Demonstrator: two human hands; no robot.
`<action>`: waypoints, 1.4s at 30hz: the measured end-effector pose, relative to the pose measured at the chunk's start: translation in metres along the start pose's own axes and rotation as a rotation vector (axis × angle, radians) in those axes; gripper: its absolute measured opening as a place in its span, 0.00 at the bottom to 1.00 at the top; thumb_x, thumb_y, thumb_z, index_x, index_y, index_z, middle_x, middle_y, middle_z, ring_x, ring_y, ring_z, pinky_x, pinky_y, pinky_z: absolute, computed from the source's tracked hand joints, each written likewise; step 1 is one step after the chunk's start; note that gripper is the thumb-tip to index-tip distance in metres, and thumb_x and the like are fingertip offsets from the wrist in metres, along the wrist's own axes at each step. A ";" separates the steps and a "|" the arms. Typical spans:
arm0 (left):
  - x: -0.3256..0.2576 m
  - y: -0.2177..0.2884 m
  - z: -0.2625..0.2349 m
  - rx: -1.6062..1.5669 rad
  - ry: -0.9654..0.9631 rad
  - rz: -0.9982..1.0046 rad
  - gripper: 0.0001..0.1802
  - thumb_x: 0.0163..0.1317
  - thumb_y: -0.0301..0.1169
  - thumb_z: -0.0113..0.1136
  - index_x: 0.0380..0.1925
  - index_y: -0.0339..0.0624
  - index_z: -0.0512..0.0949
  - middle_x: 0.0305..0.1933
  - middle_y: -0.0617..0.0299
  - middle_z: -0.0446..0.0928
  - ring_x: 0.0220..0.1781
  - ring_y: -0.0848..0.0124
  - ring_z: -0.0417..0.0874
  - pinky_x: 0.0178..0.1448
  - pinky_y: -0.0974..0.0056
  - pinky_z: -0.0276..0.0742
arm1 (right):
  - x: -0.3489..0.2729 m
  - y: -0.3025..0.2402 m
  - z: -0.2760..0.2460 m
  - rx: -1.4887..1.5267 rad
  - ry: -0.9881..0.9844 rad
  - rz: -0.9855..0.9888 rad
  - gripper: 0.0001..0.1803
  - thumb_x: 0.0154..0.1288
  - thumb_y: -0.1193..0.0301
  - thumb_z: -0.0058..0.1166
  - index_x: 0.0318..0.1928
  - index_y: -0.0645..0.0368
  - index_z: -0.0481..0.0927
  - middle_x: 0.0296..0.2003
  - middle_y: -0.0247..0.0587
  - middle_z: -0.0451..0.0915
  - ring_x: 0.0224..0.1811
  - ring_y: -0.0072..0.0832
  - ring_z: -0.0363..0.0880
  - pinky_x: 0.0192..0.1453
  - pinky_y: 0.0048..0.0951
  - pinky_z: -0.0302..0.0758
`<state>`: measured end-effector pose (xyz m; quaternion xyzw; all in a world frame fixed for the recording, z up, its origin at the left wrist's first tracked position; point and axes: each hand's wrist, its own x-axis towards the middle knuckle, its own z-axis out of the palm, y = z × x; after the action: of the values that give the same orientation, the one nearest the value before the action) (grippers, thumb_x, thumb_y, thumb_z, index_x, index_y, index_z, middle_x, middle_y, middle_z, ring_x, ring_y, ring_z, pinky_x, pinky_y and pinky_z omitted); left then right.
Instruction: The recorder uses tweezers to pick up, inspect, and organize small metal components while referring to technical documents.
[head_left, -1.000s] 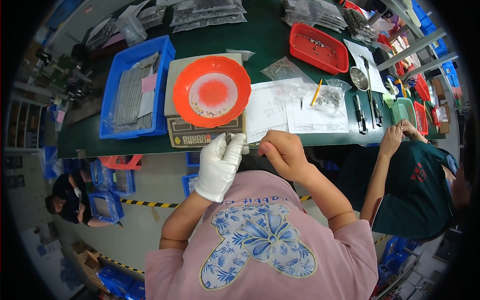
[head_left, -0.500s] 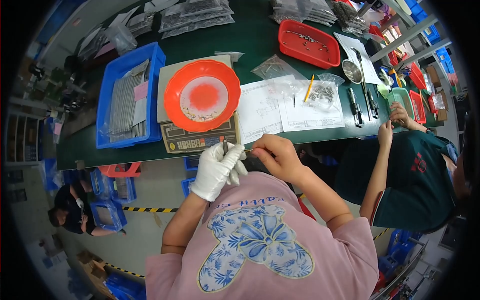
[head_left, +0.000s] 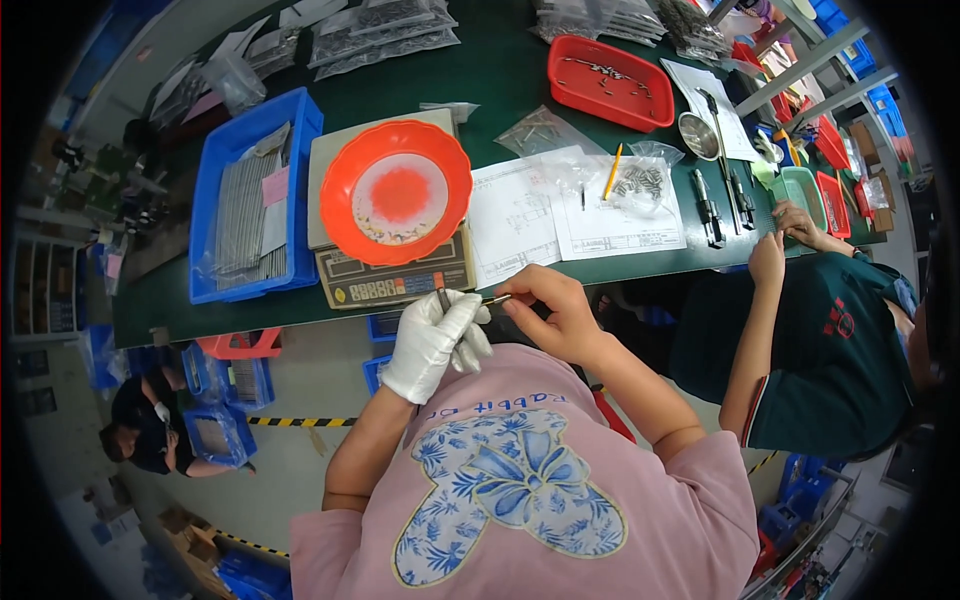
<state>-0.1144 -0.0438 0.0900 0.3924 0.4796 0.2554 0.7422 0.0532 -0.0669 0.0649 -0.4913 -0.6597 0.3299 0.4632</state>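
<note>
My left hand [head_left: 432, 348], in a white glove, is closed round a small dark rod [head_left: 443, 298] whose end sticks up between thumb and fingers. Bare and pinching, my right hand [head_left: 552, 315] holds a thin, dark metal pin [head_left: 495, 299]. The pin spans the small gap between both hands' fingertips; whether its left end touches the glove or the rod I cannot tell. Both hands hover at the table's front edge, just right of the grey scale [head_left: 395, 288]. On that scale sits an orange-red bowl [head_left: 452, 165] with small bits at its bottom.
Left of the scale stands a blue bin [head_left: 200, 215] of long thin rods. Drawing sheets [head_left: 515, 235] lie right of it, with a yellow pencil [head_left: 613, 172] and a bag of small metal parts [head_left: 640, 183]. Behind is a red tray [head_left: 610, 105]. A co-worker [head_left: 820, 350] sits at right.
The tip between my hands looked golden before and shows dark now. The rod in my left hand leans slightly more to the left. Both hands stay in nearly the same place.
</note>
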 end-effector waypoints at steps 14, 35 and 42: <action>0.002 -0.001 0.003 0.042 -0.011 -0.023 0.13 0.59 0.35 0.46 0.30 0.34 0.73 0.14 0.58 0.73 0.09 0.78 0.69 0.11 0.79 0.59 | -0.007 0.006 -0.003 0.071 -0.069 0.230 0.07 0.54 0.72 0.50 0.30 0.63 0.73 0.19 0.40 0.72 0.19 0.28 0.69 0.24 0.24 0.66; 0.003 0.003 0.000 0.028 -0.029 -0.016 0.13 0.59 0.34 0.46 0.33 0.35 0.74 0.15 0.60 0.74 0.10 0.80 0.69 0.14 0.79 0.60 | 0.002 0.010 -0.009 0.200 -0.241 0.416 0.06 0.57 0.74 0.46 0.33 0.65 0.70 0.23 0.32 0.70 0.24 0.14 0.66 0.30 0.16 0.66; 0.003 0.004 0.000 0.025 -0.020 -0.013 0.12 0.59 0.33 0.46 0.33 0.34 0.74 0.15 0.60 0.74 0.10 0.80 0.68 0.14 0.79 0.60 | 0.003 0.010 -0.005 0.376 -0.125 0.360 0.07 0.54 0.73 0.51 0.32 0.63 0.71 0.22 0.29 0.70 0.23 0.15 0.65 0.27 0.17 0.64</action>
<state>-0.1136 -0.0392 0.0922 0.4011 0.4779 0.2407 0.7435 0.0610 -0.0609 0.0586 -0.4848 -0.5161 0.5535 0.4385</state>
